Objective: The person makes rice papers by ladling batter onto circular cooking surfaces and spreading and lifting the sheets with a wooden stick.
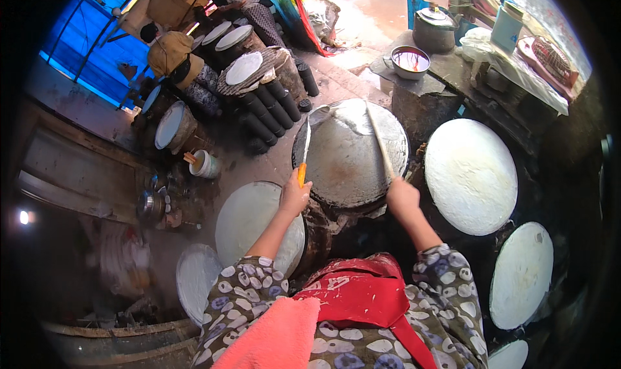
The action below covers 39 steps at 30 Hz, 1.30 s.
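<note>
A round dark griddle (pixel 339 160) lies in front of me, with wet white batter (pixel 354 115) on its far part. My left hand (pixel 295 194) is closed on the orange handle of a metal ladle (pixel 306 141), whose bowl is at the griddle's far left edge. In my right hand (pixel 403 198) is a long thin wooden stick (pixel 378 138), reaching across the griddle into the batter. White rounds of batter cover the griddles at right (pixel 470 177) and at left (pixel 259 218).
Stacked cylindrical coal briquettes (pixel 267 109) stand at the far left, near a person in a tan top (pixel 171 56). A metal pan (pixel 410 62) and a lidded kettle (pixel 433 31) sit beyond the griddle. A white bucket (pixel 206 165) is on the floor at left.
</note>
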Motion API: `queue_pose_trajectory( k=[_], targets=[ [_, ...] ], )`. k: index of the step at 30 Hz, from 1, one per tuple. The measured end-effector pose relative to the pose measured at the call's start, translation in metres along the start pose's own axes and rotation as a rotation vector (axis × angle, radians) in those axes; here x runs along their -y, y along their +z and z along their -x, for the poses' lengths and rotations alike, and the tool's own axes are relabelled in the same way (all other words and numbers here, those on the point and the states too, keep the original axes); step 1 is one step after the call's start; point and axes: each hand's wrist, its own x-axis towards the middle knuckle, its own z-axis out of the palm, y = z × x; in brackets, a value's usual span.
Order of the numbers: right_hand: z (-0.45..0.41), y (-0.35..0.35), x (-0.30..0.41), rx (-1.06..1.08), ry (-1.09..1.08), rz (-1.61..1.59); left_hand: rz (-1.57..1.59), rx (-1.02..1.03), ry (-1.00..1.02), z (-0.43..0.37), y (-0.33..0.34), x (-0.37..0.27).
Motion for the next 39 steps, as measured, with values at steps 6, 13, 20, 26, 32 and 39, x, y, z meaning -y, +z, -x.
queue_pose_trajectory(
  k=[6, 13, 20, 26, 32, 39],
  targets=[
    [0.001, 0.007, 0.024, 0.043, -0.142, 0.039, 0.039, 0.02, -0.026, 0.016, -0.002, 0.002],
    [-0.004, 0.029, 0.026, 0.012, -0.24, 0.02, 0.026, -0.002, -0.041, 0.022, -0.01, 0.005],
    [-0.051, -0.013, 0.007, -0.076, -0.269, 0.14, 0.133, -0.018, -0.097, 0.033, -0.013, 0.043],
    [0.0, 0.024, 0.035, 0.098, -0.429, 0.105, 0.303, 0.028, -0.142, 0.041, -0.011, 0.047],
    [-0.058, -0.009, 0.012, 0.003, -0.331, 0.093, 0.533, 0.11, -0.343, 0.061, -0.038, 0.013],
    [0.0, 0.0, 0.015, 0.197, -0.52, 0.169, 0.535, 0.118, -0.399, 0.077, -0.044, 0.015]
  ],
)
